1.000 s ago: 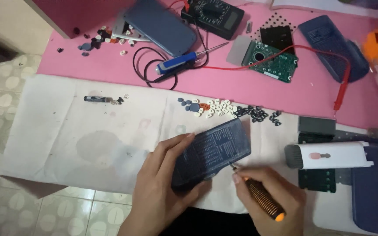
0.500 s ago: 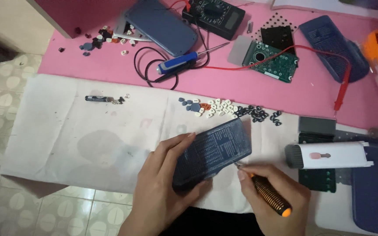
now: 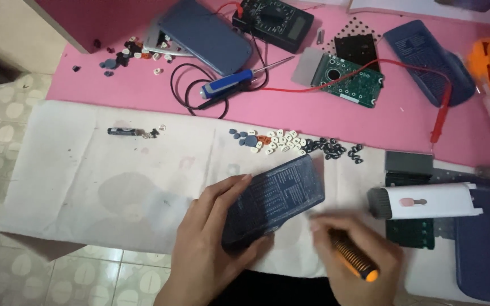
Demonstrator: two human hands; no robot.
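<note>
Two hands busy: left hand point(image 3: 208, 249) grips dark calculator back panel point(image 3: 273, 199); right hand point(image 3: 361, 258) clutches orange-tipped screwdriver point(image 3: 354, 259), near edge.

Left hand point(image 3: 208, 255) grips dark calculator shell point(image 3: 273, 201); right hand point(image 3: 355, 263) holds orange-tipped screwdriver point(image 3: 354, 259) beside it.

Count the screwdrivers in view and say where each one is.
2. A blue-handled screwdriver lies on the pink mat beside the black cable. An orange-and-black one is in the right hand, its tip blurred. Others may be hidden.
</note>
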